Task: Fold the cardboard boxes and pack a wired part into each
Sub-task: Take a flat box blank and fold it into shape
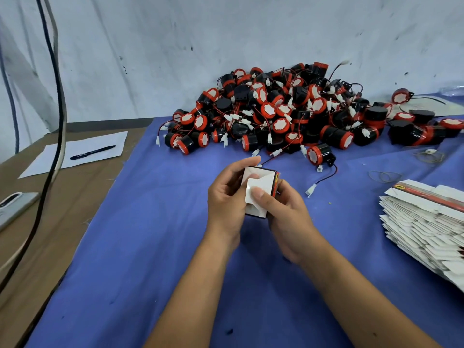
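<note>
Both my hands hold one small cardboard box [261, 183] above the blue cloth [155, 247]; its white inner flaps face me and a red and black printed side shows on the right. My left hand [226, 197] wraps the box's left side with the fingers over its top. My right hand [281, 204] grips the right side, the thumb pressing a white flap down. A big heap of black and red wired parts [288, 114] with white connectors lies beyond. Flat unfolded boxes [421, 222] are stacked at the right edge.
One loose wired part [320, 153] lies just past the box, its connector [310, 190] right of my hand. Rubber bands [384, 175] lie near the stack. At left, on brown board, are paper [75, 154], a pen [93, 152], a phone [12, 205] and hanging cables [59, 101].
</note>
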A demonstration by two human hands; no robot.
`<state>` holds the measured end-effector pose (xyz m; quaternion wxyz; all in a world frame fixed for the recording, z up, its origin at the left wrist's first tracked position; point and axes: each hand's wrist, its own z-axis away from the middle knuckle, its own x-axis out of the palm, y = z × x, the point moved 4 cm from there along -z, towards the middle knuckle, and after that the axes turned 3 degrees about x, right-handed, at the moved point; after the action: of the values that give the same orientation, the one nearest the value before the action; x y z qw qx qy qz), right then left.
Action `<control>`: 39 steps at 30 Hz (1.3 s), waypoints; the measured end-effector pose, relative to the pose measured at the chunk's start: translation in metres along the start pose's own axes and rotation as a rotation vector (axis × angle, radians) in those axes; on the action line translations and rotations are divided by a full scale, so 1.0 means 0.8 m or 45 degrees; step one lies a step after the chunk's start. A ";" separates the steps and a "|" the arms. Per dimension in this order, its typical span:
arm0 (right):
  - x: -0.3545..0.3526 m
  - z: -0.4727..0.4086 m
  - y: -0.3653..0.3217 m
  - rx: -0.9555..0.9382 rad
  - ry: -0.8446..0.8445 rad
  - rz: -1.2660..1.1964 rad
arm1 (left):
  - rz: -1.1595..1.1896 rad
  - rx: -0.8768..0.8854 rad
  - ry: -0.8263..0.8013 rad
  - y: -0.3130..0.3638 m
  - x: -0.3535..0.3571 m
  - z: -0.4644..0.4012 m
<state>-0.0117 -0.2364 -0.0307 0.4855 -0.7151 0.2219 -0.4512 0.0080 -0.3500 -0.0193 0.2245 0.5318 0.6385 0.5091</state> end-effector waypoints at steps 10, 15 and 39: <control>-0.004 -0.002 -0.003 0.112 0.009 -0.066 | -0.048 -0.218 -0.049 -0.014 0.007 0.014; -0.007 -0.003 -0.002 0.076 0.078 0.030 | -0.147 -0.034 -0.029 -0.006 0.009 0.013; -0.018 -0.002 -0.016 0.048 -0.092 0.210 | -0.351 0.127 -0.027 -0.003 -0.007 0.008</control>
<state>-0.0217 -0.2210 -0.0248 0.5421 -0.7009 0.2538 -0.3879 0.0140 -0.3526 -0.0252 0.2723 0.4548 0.7275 0.4356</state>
